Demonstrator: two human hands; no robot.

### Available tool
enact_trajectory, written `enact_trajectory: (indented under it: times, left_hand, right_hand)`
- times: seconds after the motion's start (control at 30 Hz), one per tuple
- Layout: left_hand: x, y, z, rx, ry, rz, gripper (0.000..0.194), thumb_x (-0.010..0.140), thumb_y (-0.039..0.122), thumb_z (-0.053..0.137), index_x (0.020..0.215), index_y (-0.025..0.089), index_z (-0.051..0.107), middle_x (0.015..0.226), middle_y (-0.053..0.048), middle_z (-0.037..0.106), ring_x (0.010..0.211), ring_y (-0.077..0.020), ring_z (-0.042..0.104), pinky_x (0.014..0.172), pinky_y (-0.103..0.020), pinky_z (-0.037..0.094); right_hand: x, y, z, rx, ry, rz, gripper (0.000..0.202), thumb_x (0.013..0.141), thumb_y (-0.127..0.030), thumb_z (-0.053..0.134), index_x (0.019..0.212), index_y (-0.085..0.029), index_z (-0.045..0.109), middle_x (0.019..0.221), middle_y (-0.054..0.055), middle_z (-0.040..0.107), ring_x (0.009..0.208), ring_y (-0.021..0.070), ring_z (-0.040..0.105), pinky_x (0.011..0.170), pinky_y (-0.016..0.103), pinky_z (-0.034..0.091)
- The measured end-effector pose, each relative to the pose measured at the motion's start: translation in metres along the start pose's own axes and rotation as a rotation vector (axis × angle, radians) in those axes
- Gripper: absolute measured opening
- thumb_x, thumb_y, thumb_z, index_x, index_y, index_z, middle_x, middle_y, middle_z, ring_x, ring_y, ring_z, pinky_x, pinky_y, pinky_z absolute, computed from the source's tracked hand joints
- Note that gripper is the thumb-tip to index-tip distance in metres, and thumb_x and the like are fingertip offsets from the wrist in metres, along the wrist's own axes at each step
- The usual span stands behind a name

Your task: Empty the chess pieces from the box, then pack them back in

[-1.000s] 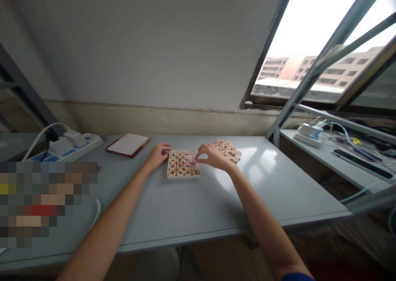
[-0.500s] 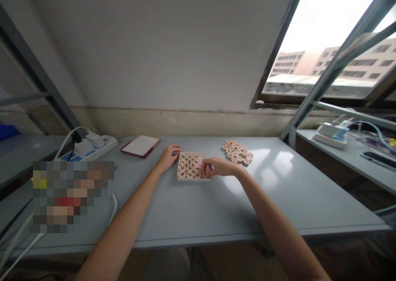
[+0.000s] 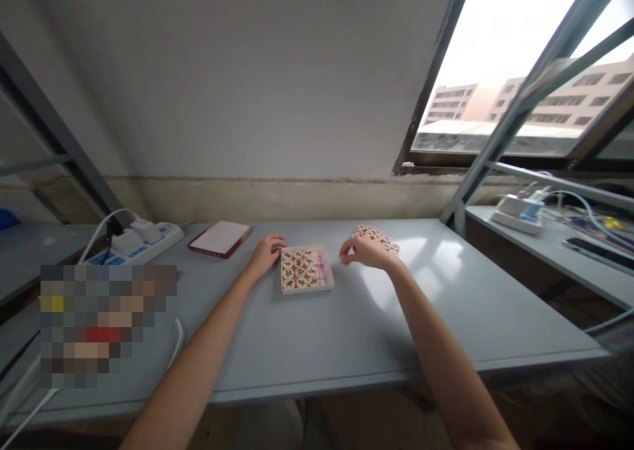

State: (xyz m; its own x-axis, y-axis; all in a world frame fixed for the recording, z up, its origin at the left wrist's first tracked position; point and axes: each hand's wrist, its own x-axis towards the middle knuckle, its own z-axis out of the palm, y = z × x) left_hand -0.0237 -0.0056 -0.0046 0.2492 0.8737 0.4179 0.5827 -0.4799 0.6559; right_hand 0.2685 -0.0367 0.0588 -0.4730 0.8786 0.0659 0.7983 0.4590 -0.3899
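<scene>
Centre of the frame: a shallow wooden tray (image 3: 327, 286) on a grey worktop (image 3: 317, 344), filled with round wooden game pieces (image 3: 298, 269) in neat rows, black characters facing up; a narrow pink strip (image 3: 319, 268) along the tray's right-hand column. Left hand (image 3: 266, 253) resting against the tray's upper left corner, fingers curled over the rim, steadying rather than lifting. Right hand (image 3: 367, 252) hovering just right of the tray, apart from it, thumb and fingertips pinched close together; too small to tell whether anything is pinched between them. Directly behind that hand, a loose cluster of further pieces (image 3: 384, 239) lying flat on the worktop, partly hidden by the knuckles.

Left of centre: a flat red-edged tablet (image 3: 220, 238) with a pale face, near the back wall. Further left: a white power strip (image 3: 133, 242) with plugs and a white cable (image 3: 102, 223) looping up from it. Lower left: a blurred, pixelated patch. Right edge: a second worktop (image 3: 559, 258) carrying a charger block (image 3: 518, 209) and tangled cables, beneath an open tilted window (image 3: 520, 67) with pale buildings beyond. Both bare forearms reaching in from the bottom of the frame.
</scene>
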Motion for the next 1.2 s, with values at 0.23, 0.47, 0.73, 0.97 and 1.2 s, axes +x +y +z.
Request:
enact_trajectory:
  times: [0.23,0.47,0.73,0.97,1.2]
  left_hand:
    - [0.000,0.005,-0.001,0.045,0.000,-0.001,0.029,0.066,0.001,0.042,0.074,0.017,0.065,0.100,-0.006,0.056,0.095,-0.0170,0.052,0.081,-0.033,0.046]
    - [0.001,0.009,-0.004,0.055,0.061,0.034,0.024,0.073,0.011,0.043,0.088,0.016,0.062,0.097,-0.006,0.054,0.089,-0.0152,0.052,0.077,-0.029,0.045]
    - [0.000,0.014,-0.004,0.079,0.005,0.001,0.024,0.078,0.031,0.046,0.078,0.014,0.062,0.075,-0.004,0.060,0.067,-0.0135,0.052,0.065,-0.025,0.042]
    - [-0.001,0.013,-0.001,0.012,-0.043,-0.026,0.026,0.075,0.033,0.047,0.075,0.013,0.063,0.075,-0.005,0.064,0.070,-0.0154,0.055,0.064,-0.025,0.041]
    - [0.000,0.010,-0.006,-0.153,-0.231,-0.064,0.029,0.071,0.037,0.052,0.078,0.012,0.065,0.076,-0.006,0.066,0.072,-0.0165,0.057,0.067,-0.025,0.042]
  right_hand:
    - [0.001,0.024,0.002,-0.223,0.041,0.088,0.013,0.070,-0.027,0.059,0.078,-0.023,0.068,0.078,0.004,0.065,0.076,0.0174,0.056,0.066,0.026,0.038]
    - [0.003,0.023,0.007,-0.290,0.100,-0.020,0.021,0.067,-0.037,0.064,0.084,-0.025,0.066,0.085,0.004,0.059,0.086,0.0185,0.051,0.075,0.028,0.035]
    - [-0.003,0.038,-0.001,-0.360,0.095,0.175,0.008,0.063,-0.025,0.066,0.071,-0.023,0.067,0.079,0.005,0.061,0.085,0.0221,0.051,0.075,0.032,0.035]
    - [0.007,-0.011,0.017,-0.218,0.298,-0.167,0.015,0.079,-0.029,0.053,0.090,-0.023,0.061,0.093,0.005,0.056,0.091,0.0185,0.048,0.079,0.031,0.034]
    - [0.012,-0.043,0.044,-0.314,0.209,-0.231,0.025,0.082,-0.016,0.045,0.104,-0.022,0.055,0.095,0.006,0.055,0.087,0.0177,0.046,0.073,0.029,0.033]
